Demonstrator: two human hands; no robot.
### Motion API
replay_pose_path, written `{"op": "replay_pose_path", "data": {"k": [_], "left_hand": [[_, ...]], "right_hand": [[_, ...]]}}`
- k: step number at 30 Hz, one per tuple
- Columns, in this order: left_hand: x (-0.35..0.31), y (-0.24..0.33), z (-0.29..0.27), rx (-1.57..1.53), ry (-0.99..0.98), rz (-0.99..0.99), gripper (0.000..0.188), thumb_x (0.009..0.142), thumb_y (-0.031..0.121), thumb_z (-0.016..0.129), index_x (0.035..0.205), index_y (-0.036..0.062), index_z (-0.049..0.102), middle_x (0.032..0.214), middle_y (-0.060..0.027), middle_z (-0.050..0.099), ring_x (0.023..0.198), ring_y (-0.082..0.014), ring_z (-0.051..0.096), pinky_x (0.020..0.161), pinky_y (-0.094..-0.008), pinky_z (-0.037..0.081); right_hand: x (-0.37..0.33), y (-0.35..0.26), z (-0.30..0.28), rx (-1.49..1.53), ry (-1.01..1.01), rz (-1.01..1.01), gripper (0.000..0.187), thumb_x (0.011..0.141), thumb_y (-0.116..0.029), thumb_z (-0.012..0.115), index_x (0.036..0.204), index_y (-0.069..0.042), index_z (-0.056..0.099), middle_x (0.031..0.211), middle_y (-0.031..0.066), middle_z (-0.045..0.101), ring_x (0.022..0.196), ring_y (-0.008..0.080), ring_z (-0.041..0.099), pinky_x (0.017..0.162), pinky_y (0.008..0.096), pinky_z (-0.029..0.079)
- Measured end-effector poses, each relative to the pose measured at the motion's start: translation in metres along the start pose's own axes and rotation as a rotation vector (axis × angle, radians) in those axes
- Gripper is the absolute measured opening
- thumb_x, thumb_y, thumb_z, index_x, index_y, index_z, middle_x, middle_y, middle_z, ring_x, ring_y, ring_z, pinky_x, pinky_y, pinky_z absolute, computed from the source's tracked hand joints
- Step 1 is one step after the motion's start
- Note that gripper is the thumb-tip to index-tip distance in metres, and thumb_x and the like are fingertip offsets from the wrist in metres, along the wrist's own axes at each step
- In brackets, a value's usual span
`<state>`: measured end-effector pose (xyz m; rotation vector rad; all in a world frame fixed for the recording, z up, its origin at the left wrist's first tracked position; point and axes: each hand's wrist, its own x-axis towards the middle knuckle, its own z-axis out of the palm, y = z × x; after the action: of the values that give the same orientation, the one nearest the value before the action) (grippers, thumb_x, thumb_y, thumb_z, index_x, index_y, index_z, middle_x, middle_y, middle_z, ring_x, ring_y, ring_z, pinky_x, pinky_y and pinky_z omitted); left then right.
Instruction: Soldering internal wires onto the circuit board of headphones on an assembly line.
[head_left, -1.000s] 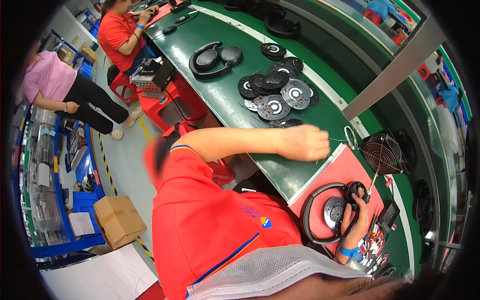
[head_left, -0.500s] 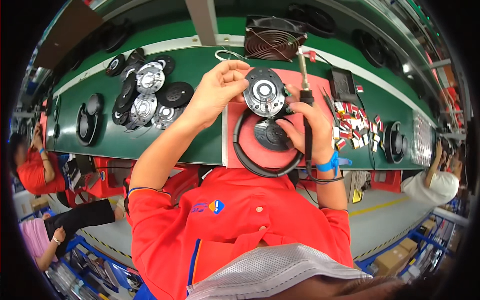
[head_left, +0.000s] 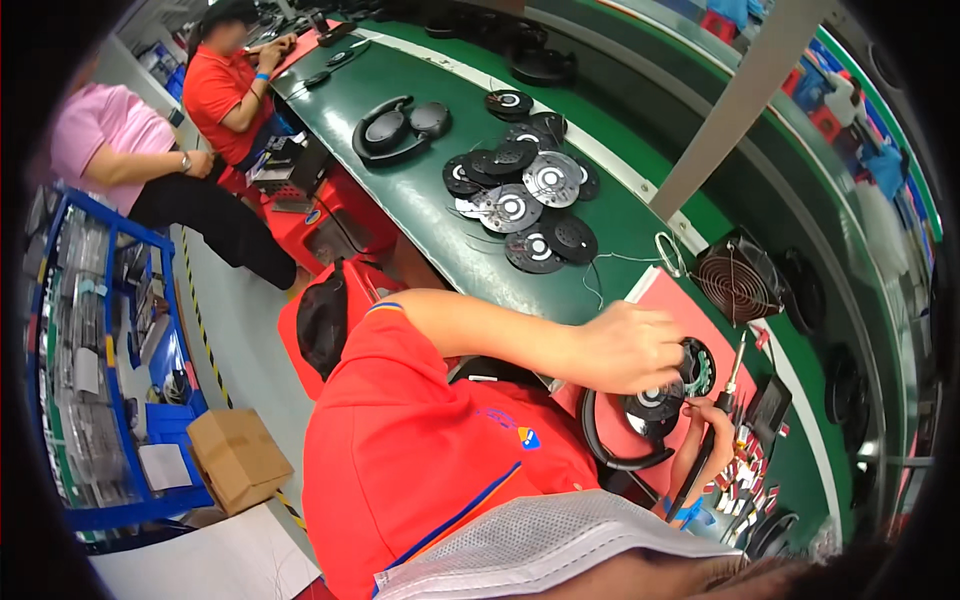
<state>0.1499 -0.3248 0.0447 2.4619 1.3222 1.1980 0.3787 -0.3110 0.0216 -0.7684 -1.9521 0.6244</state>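
Observation:
Over the red mat [head_left: 650, 290], my left hand [head_left: 632, 350] has its fingers curled down. What they hold, if anything, is hidden. Right beside its fingertips is a round dark headphone part with a green circuit ring [head_left: 703, 372]. My right hand [head_left: 708, 447] holds a soldering iron [head_left: 722, 402] with a black grip, its metal tip pointing up and away from the work. That hand's fingertips reach the edge of a dark disc [head_left: 655, 402] with a shiny silver part below it. Around these curves the black headband [head_left: 597, 432] of a headphone.
Several black and silver speaker plates [head_left: 552, 180] lie piled on the green bench [head_left: 470, 255]. Another headphone [head_left: 392, 130] rests farther left. A fan [head_left: 738, 280] stands behind the mat; small red-and-white pieces [head_left: 745, 470] are scattered at right. Two people [head_left: 225, 95] are at left.
The view has swung left, bringing shelves and a carton in. The silver-centred plate I held up no longer shows face-on; a green circuit ring shows by my left fingers. The iron stays in my right hand.

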Motion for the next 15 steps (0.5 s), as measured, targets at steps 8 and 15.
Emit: {"op": "replay_pose_path", "data": {"k": [8, 15], "left_hand": [[0.034, -0.011, 0.05, -0.522, -0.309, -0.085, 0.02, 0.072, 0.02, 0.066, 0.079, 0.0013, 0.063, 0.074, -0.0143, 0.065, 0.073, -0.0338, 0.063, 0.066, -0.0437, 0.049], [0.038, -0.023, 0.065, -0.306, -0.17, 0.115, 0.014, 0.074, 0.016, 0.062, 0.075, 0.0025, 0.059, 0.072, -0.0148, 0.063, 0.068, -0.0366, 0.061, 0.061, -0.0466, 0.047]], "right_hand": [[0.011, 0.006, 0.0, -0.191, 0.098, -0.066, 0.017, 0.081, 0.01, 0.062, 0.092, -0.001, 0.057, 0.084, 0.0146, 0.067, 0.078, 0.026, 0.066, 0.072, 0.0338, 0.052], [0.016, 0.015, -0.002, -0.236, 0.213, 0.059, 0.018, 0.08, 0.012, 0.062, 0.092, 0.0, 0.056, 0.085, 0.0137, 0.067, 0.076, 0.0221, 0.064, 0.072, 0.0316, 0.051]]}}
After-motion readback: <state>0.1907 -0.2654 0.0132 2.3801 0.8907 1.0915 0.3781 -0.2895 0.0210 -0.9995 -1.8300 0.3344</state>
